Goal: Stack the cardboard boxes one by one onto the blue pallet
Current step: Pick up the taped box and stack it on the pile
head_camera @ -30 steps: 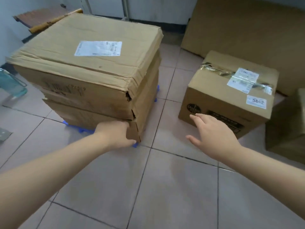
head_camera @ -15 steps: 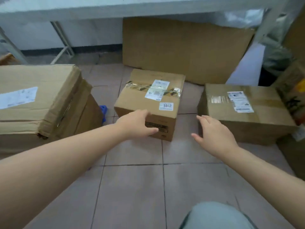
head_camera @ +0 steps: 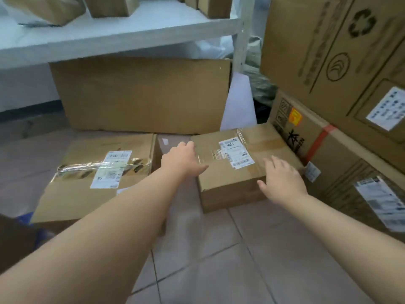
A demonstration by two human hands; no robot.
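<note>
A flat cardboard box (head_camera: 238,183) with a white shipping label lies on the tiled floor, centre right. My left hand (head_camera: 182,161) reaches over its left top edge with fingers spread. My right hand (head_camera: 282,178) hovers at its near right corner, fingers apart; contact is unclear. A second box (head_camera: 87,189) with shiny tape and a label sits to the left. A sliver of the blue pallet (head_camera: 26,218) shows at the far left edge, mostly hidden.
A large cardboard sheet (head_camera: 140,95) leans against the wall under a white shelf (head_camera: 109,38) holding small boxes. Big printed cartons (head_camera: 328,51) are stacked at the right, close to the flat box. Tiled floor (head_camera: 219,260) lies in front.
The view has swung right, away from the stacked pallet. Both hands have moved from the taped box to the flat labelled box on the right.
</note>
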